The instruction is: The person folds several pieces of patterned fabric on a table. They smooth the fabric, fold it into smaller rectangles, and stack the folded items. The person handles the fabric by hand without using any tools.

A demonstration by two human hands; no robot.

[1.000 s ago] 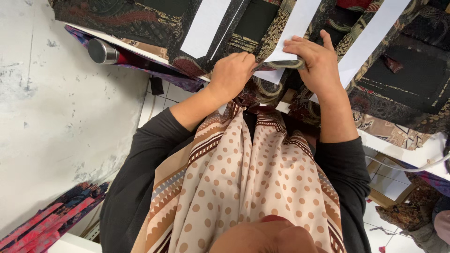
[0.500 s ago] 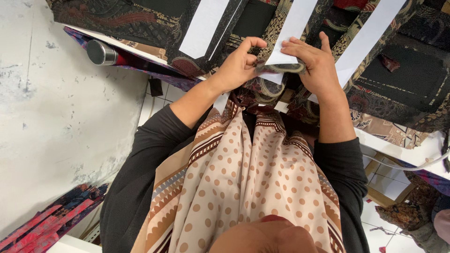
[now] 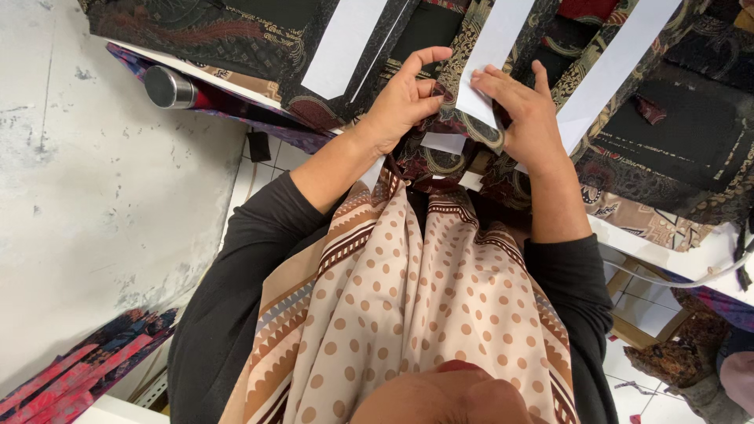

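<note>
Dark batik-patterned fabric pieces point(image 3: 236, 39) backed with white strips point(image 3: 345, 47) lie spread over a white table point(image 3: 675, 255) in front of me. My left hand point(image 3: 400, 102) pinches the edge of a narrow dark patterned fabric piece point(image 3: 452, 126), thumb raised. My right hand point(image 3: 525, 118) rests on the same piece just to the right, its fingers stretched over the piece's white strip point(image 3: 487, 71) and gripping it. Both hands nearly touch. My black sleeves and a beige polka-dot scarf point(image 3: 416, 314) fill the lower part of the view.
A metal cylinder with a red body point(image 3: 169, 86) lies under the fabric at the table's left edge. A grey-white surface point(image 3: 94, 196) fills the left side. Red and pink patterned cloth point(image 3: 78, 373) lies at the bottom left. Tiled floor and fabric scraps point(image 3: 667, 361) show at the lower right.
My left hand has risen from the table's near edge to the narrow fabric piece and opened its thumb around it. My right hand has stayed on the white strip.
</note>
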